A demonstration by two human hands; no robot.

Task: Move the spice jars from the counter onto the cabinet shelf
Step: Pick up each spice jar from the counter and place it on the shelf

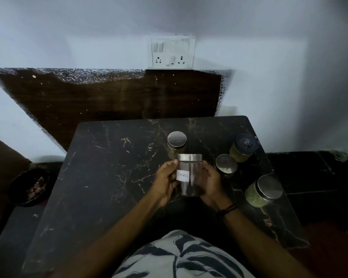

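Observation:
A clear glass jar [189, 173] with a steel lid and a white handwritten label is held upright above the dark marble counter [113, 177]. My left hand [166, 181] grips its left side and my right hand [209, 183] grips its right side. Just behind it stands another steel-lidded jar [176, 142]. To the right are a small steel-lidded jar [226, 165], a dark-lidded jar with yellowish contents [243, 148], and a jar with green contents [263, 191] near the counter's right edge. No cabinet shelf is in view.
A switch and socket panel [172, 52] is on the wall above a dark wooden board [109, 97]. A dark bowl [29, 186] sits low at the left, beside the counter. A dark tiled surface [309, 171] lies to the right.

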